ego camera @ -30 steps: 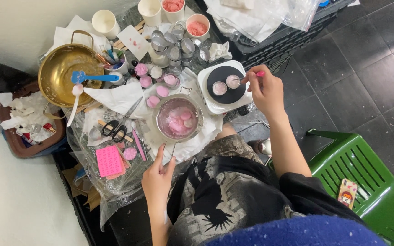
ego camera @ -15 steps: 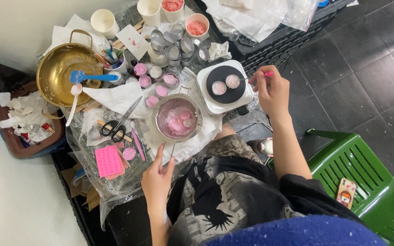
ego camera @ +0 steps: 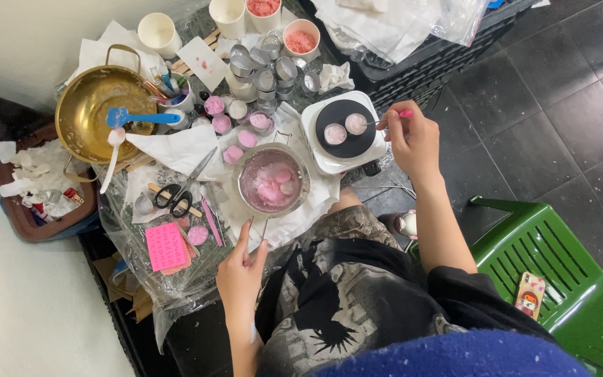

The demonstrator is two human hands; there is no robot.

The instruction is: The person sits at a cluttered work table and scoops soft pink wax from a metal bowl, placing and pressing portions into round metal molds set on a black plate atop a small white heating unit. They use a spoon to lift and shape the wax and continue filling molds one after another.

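Two small tins (ego camera: 345,128) sit on one hotplate (ego camera: 344,132).

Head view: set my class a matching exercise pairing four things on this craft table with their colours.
Things:
1. spatula
2. pot
3. chair
4. note pad

Colours:
A. green
B. pink
C. blue
D. brass gold

Pairs: 1-C, 2-D, 3-A, 4-B.

Stick tip (ego camera: 370,124) perhaps too small
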